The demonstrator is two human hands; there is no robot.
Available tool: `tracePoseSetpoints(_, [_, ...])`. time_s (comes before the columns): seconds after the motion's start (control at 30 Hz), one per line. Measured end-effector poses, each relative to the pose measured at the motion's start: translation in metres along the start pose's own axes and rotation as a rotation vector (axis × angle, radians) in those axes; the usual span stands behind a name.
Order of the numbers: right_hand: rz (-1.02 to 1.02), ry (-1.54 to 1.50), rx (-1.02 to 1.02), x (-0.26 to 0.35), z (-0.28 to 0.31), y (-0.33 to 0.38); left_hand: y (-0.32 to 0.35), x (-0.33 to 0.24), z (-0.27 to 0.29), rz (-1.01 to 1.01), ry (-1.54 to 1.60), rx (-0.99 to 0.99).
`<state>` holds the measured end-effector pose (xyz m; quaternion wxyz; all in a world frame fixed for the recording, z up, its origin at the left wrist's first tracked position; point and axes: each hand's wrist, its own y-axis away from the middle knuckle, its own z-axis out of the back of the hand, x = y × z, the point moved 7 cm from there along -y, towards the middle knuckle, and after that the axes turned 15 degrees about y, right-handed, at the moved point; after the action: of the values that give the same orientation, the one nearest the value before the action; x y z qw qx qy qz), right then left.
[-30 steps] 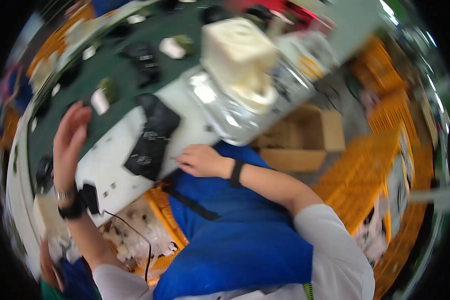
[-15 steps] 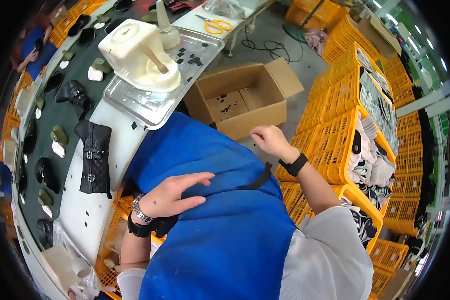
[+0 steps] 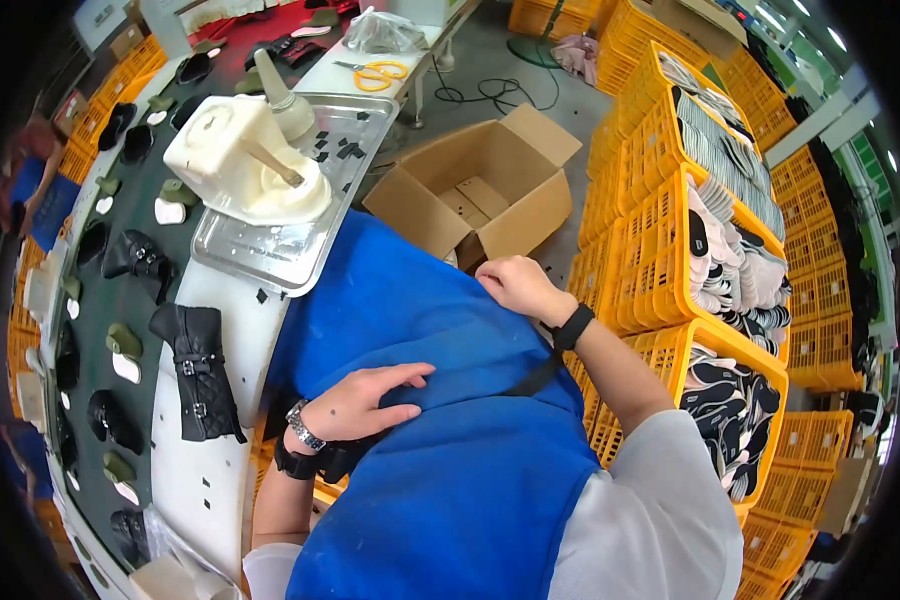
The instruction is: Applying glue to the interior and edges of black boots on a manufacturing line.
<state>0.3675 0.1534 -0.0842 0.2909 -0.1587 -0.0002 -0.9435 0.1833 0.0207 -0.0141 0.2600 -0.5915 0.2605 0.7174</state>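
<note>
Since half a second ago our view has barely shifted and both hands have stayed on the apron [image 3: 440, 400]. It covers our front, beside the white bench [image 3: 205, 470]. Our left hand [image 3: 365, 400] lies flat and open at the waist; our right hand [image 3: 518, 287] pinches the upper edge. We judge we are straightening it; next we need to smooth it toward the strap [image 3: 545, 372].

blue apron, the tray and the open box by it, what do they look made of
Blue apron: woven cloth, matt; it creases softly under the left hand and right hand.
Tray: looks like bare metal, probably steel or aluminium, going by its shiny grey glare.
Open box: corrugated cardboard, dull brown, with folded flaps.
</note>
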Motion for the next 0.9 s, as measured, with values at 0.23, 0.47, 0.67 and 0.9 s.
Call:
tracePoseSetpoints(0.23, [-0.210, -0.029, 0.032, -0.039, -0.014, 0.036, -0.012, 0.008, -0.001, 0.014, -0.026, 0.076])
tracePoseSetpoints(0.47, [-0.258, 0.018, 0.171, -0.090, -0.054, 0.037, -0.022, 0.013, 0.002, 0.060, -0.025, 0.048])
tracePoseSetpoints(0.67, [-0.317, 0.098, 0.248, -0.118, -0.043, 0.046, -0.041, 0.007, 0.018, 0.000, -0.108, 0.077])
tracePoseSetpoints(0.9, [-0.472, -0.008, -0.403, -0.171, 0.110, -0.052, -0.077, -0.009, 0.039, -0.092, -0.079, -0.072])
